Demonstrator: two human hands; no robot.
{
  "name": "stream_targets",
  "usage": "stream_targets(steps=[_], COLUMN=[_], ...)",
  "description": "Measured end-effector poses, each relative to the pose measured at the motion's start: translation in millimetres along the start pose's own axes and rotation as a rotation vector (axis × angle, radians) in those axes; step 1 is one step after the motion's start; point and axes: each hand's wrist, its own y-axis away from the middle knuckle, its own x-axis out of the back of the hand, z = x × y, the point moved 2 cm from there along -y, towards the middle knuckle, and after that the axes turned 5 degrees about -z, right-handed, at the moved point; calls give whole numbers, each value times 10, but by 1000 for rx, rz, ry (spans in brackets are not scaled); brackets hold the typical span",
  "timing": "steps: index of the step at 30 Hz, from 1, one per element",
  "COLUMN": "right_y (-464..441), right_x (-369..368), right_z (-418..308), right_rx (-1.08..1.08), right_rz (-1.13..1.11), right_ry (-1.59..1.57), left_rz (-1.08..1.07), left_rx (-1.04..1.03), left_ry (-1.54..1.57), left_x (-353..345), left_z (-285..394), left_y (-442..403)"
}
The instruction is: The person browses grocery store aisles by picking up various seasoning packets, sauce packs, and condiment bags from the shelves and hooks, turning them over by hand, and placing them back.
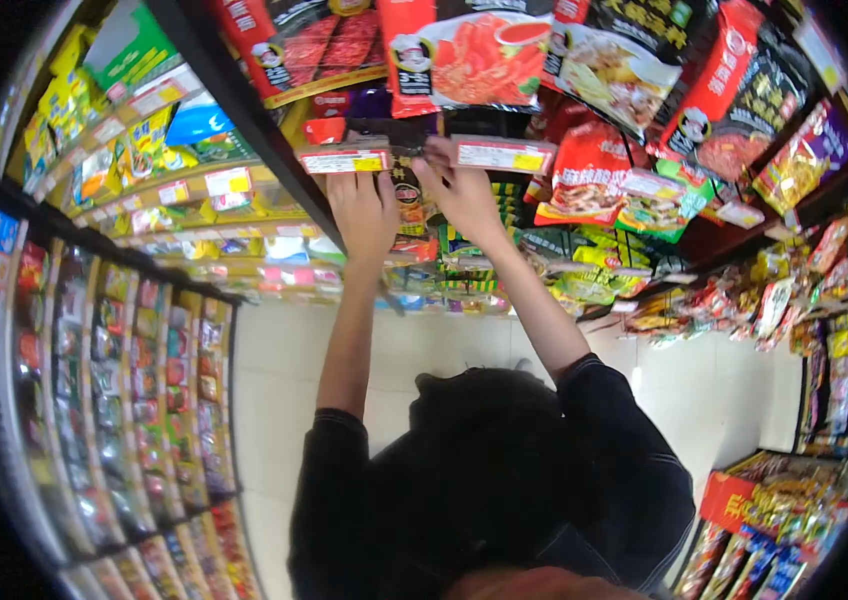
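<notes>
My left hand (pixel 362 212) reaches up to the shelf edge. Its fingers stretch upward with the thumb apart, and a white and yellow price tag (pixel 344 160) hides the fingertips. Beside it is my right hand (pixel 462 200), thumb and fingers spread just under a second price tag (pixel 502 155). A dark food packet (pixel 410 200) with a round emblem sits between the two hands, close to the right thumb. Whether either hand touches it I cannot tell. Above them lie red and black seasoning packets (pixel 474 60) with food pictures.
Red snack bags (pixel 589 170) and green bags (pixel 599 265) crowd the shelf on the right. A dark shelf post (pixel 254 110) slants past my left hand. More stocked shelves (pixel 134 370) line the left, and a display of packets (pixel 774 510) stands lower right on the pale tiled floor (pixel 274 400).
</notes>
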Motion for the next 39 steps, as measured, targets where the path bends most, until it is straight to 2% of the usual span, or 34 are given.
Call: stream_targets(steps=[2, 3, 5, 6, 8, 10, 12, 15, 20, 23, 24, 25, 26, 27, 28, 29, 30, 32, 37, 39], right_y=[469, 678, 969, 1070, 1175, 1222, 1185, 1113, 1172, 1444, 1532, 1607, 1685, 1777, 1854, 1912, 1966, 2118, 2446, 2513], right_x=[391, 660, 1163, 1410, 1841, 2081, 2226, 2381, 2380, 2248, 2202, 2135, 2090, 2072, 2045, 2014, 1994, 1986, 2085, 2130], right_z=[-196, -169, 143, 138, 370, 480, 633, 740, 832, 762, 746, 665, 582, 617, 647, 609, 571, 631, 795, 811], right_rx=[2, -31, -4, -63, -91, -226, -188, -172, -264, -280, -269, -293, -314, -308, -300, -330, -362, -383, -444, -442], right_rz=[47, 81, 348, 455, 576, 588, 544, 469, 531, 563, 548, 507, 467, 417, 369, 348, 328, 338, 317, 312], right_ry=[-146, 71, 194, 234, 317, 223, 298, 445, 330, 254, 217, 203, 194, 218, 248, 163, 80, 0, -79, -113], left_rz=[-12, -8, -12, -19, -6, 57, 100, -14, -247, 53, 185, 246, 347, 273, 231, 181, 76, -193, -320, -332], left_rx=[-29, -23, -12, -5, 36, 35, 77, 173, 0, -244, -252, -104, 40, 89, 9, 9, 8, 150, 286, 279], left_ry=[-72, -113, -168, -195, -147, -56, 34, 210, 466, 407, 374, 395, 581, 535, 423, 266, 264, 410, 630, 743], left_x=[-60, -16, -108, -107, -122, -52, -22, -123, 58, 677, 962, 1132, 1252, 1354, 1379, 1340, 1270, 1099, 988, 1031], left_z=[13, 79, 28, 52, 86, 228, 399, 674, 1327, 1321, 1375, 1302, 1395, 1278, 1244, 1163, 1102, 981, 909, 959], left_y=[7, -46, -27, -35, 35, 120, 312, 854, 1107, 403, 14, -265, -641, -933, -1209, -1404, -1548, -1745, -1812, -1813])
